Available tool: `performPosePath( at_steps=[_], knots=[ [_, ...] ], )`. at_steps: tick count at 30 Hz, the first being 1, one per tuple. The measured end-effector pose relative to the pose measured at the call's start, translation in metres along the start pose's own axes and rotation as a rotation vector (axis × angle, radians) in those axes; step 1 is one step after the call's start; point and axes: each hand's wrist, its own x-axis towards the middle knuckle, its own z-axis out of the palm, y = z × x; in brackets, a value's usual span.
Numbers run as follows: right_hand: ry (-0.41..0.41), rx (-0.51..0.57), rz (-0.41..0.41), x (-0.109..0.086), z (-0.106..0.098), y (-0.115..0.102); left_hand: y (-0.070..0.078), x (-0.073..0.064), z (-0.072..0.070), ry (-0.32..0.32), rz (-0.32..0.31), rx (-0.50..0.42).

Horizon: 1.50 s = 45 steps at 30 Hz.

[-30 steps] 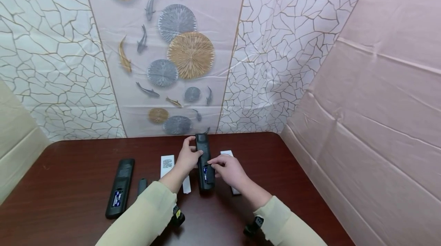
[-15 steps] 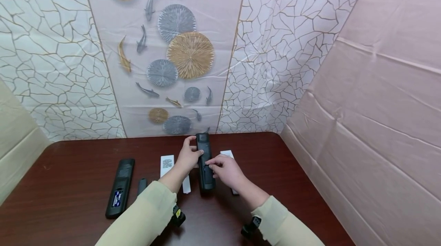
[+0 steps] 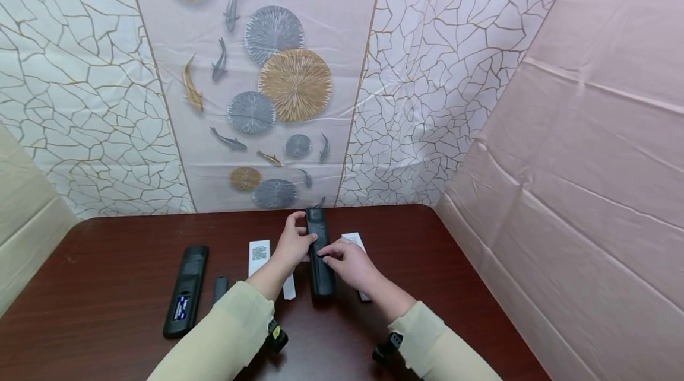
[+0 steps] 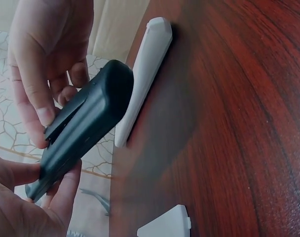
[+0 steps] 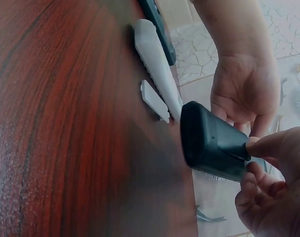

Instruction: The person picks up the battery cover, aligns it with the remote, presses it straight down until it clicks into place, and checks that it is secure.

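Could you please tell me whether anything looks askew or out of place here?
Yes. On the held black remote control, the battery cover sits askew: in the left wrist view, one end is lifted at the right hand. The other black remote control, lying at the left, has its batteries exposed. Nothing looks spilled or damaged.

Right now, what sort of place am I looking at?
Likely a makeshift, screened-off work booth: a fish-patterned backdrop behind a reddish-brown table, with creased pinkish sheeting on the right.
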Motion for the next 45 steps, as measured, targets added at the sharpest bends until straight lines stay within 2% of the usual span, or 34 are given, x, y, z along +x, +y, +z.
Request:
performPosePath(
  at_steps=[8,12,14,18,21,24,36,45],
  knots=[
    [0.016,0.043,0.031,0.001,0.003,0.004,0.000,-0.001,-0.002,0.001,0.007,0.010],
    [0.030,0.100,0.070,0.001,0.003,0.005,0.001,-0.002,-0.003,-0.004,0.007,0.013],
    [0.022,0.157,0.102,0.002,0.003,0.007,0.002,-0.002,-0.003,-0.006,-0.001,0.008],
    [-0.033,0.341,0.176,0.004,0.002,0.013,0.003,-0.003,-0.004,-0.015,-0.008,0.002],
    [-0.066,0.485,0.212,0.006,0.002,0.016,0.004,-0.003,-0.004,-0.023,-0.008,0.001],
    [-0.073,0.566,0.227,0.008,0.002,0.018,0.003,-0.002,-0.005,-0.029,-0.008,-0.002],
    [-0.093,0.606,0.219,0.012,0.003,0.024,0.004,-0.004,-0.005,-0.017,-0.021,-0.015],
    [-0.086,0.589,0.204,0.014,0.003,0.022,0.006,-0.003,-0.006,0.002,-0.036,-0.021]
  ],
)
